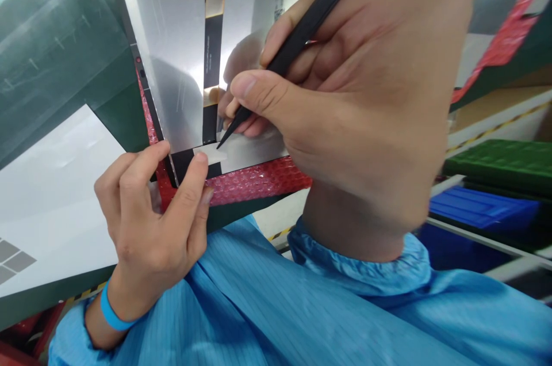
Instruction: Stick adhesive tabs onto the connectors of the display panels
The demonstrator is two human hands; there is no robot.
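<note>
Metal panel (181,49): was laid at ten o'clock over pink bubble wrap (259,180).
Pale strip (213,155): was seen near the panel's seven o'clock corner.
Right hand (349,90): black pointed tool (297,35) was gripped at two, tip at the strip.
Left hand (157,225): was set at eight, fingers spread, strip touched by index fingertip.

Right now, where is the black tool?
Head view, upper middle: the black tool is in the right hand, its tip at the white strip, close to the left hand.
</note>
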